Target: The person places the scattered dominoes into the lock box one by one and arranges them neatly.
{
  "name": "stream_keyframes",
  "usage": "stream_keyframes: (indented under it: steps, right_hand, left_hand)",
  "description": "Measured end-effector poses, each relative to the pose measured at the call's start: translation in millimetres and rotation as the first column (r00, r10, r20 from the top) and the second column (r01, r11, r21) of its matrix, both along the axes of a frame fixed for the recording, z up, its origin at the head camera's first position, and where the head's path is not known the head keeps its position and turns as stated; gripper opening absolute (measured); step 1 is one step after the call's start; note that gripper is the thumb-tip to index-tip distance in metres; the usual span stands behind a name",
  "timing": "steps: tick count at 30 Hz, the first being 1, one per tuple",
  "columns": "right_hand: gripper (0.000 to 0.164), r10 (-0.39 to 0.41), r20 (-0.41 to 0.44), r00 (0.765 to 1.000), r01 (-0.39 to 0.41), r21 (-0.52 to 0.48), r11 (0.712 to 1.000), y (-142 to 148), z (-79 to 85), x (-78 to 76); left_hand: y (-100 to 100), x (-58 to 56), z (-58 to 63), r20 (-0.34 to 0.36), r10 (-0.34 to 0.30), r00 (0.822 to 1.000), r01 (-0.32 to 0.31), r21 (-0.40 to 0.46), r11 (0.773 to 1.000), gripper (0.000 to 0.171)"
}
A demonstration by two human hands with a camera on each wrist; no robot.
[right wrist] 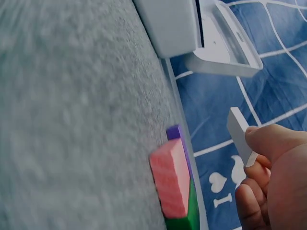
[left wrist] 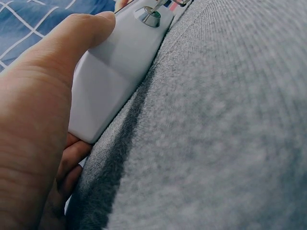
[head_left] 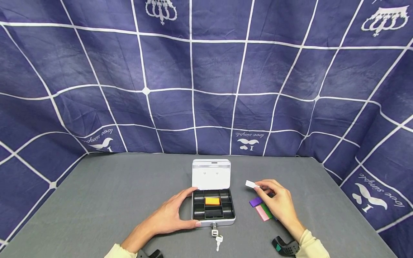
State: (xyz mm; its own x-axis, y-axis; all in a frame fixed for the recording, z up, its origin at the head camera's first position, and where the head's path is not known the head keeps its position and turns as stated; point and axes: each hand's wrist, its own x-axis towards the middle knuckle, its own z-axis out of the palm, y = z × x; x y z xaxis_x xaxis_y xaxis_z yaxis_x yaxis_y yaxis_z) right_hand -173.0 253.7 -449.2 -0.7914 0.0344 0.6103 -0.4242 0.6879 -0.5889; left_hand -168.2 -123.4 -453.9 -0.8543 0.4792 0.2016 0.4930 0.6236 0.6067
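A white cash box (head_left: pixel 233 221) stands on the grey table with its lid (head_left: pixel 211 175) raised and a black divided tray (head_left: pixel 199 212) inside. One orange block (head_left: pixel 212 201) lies in a middle compartment. My left hand (head_left: pixel 174 211) grips the box's left side, thumb at the front edge and fingers toward the back corner. Right of the box, my right hand (head_left: pixel 279 200) pinches a white block (right wrist: pixel 241 136) between thumb and fingers, above the table. Below that hand lie a purple block (head_left: pixel 256 201), a pink block (right wrist: pixel 171 179) and a green block (head_left: pixel 266 210), close together.
Keys (head_left: pixel 218 240) hang from the lock (left wrist: pixel 148 17) on the box's front. Behind the table hangs a blue cloth (head_left: pixel 213 71) with white lines. A dark wristband (head_left: pixel 285 246) is on the right wrist.
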Motion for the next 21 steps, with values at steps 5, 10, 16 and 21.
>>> stream_keyframes:
  steps: [5, 10, 16, 21]
  right_hand:
    - [0.021, 0.025, 0.010, 1.000, -0.025, -0.002, 1.000, -8.1, 2.2, 2.1]
    - [0.020, 0.047, 0.020, 0.999, -0.047, 0.011, 0.999, -16.1, 3.5, 4.5]
    - [0.021, 0.095, -0.002, 0.995, -0.095, 0.009, 0.995, -26.6, 3.1, 5.9]
    - [0.023, 0.139, -0.043, 0.989, -0.138, 0.011, 0.990, -35.8, 1.7, 6.2]
  left_hand:
    - [0.4, 0.4, -0.3, 0.009, 0.004, 1.000, -0.004, 0.001, 1.000, 0.095]
    - [0.4, 0.0, -1.2, 0.005, 0.004, 1.000, -0.004, 0.000, 1.000, 0.095]
    - [0.1, -0.2, -1.9, -0.005, 0.006, 1.000, -0.006, 0.000, 1.000, 0.096]
    - [-0.1, -0.2, -1.4, -0.006, 0.008, 1.000, -0.008, 0.000, 1.000, 0.095]
